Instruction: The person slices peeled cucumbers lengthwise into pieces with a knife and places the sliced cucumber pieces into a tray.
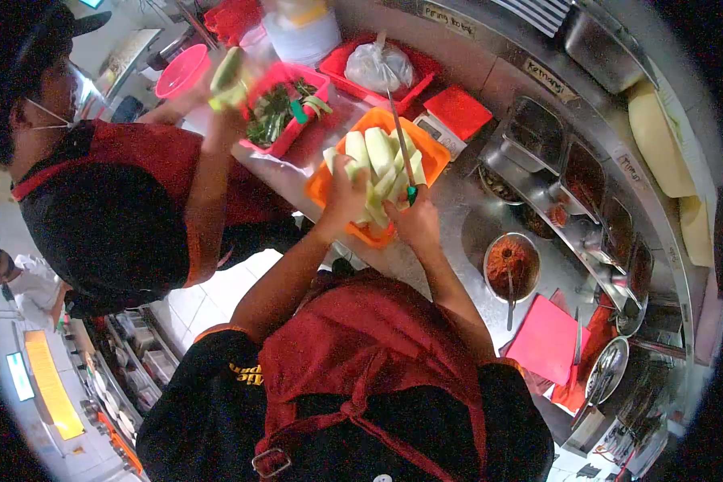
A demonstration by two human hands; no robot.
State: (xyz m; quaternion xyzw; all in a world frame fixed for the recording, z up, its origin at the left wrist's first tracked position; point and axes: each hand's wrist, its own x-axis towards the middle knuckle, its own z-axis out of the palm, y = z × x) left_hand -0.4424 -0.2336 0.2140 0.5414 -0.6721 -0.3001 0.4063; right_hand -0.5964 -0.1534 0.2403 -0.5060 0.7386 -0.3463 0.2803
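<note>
The pale peeled vegetables point(380, 151) lie in the orange basket point(435, 158), long axes mostly near twelve-to-six, at one o'clock from the left hand point(344, 199), the nearer one, its fingers curled against them (how firmly, I cannot tell). The right hand point(416, 222), at five o'clock, is closed round the handle of the knife point(397, 116), whose blade points between eleven and twelve.

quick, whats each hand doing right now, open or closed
Left hand: at the pale green vegetable pieces in the orange container; grip can't be told.
Right hand: closed, holding the knife.
</note>
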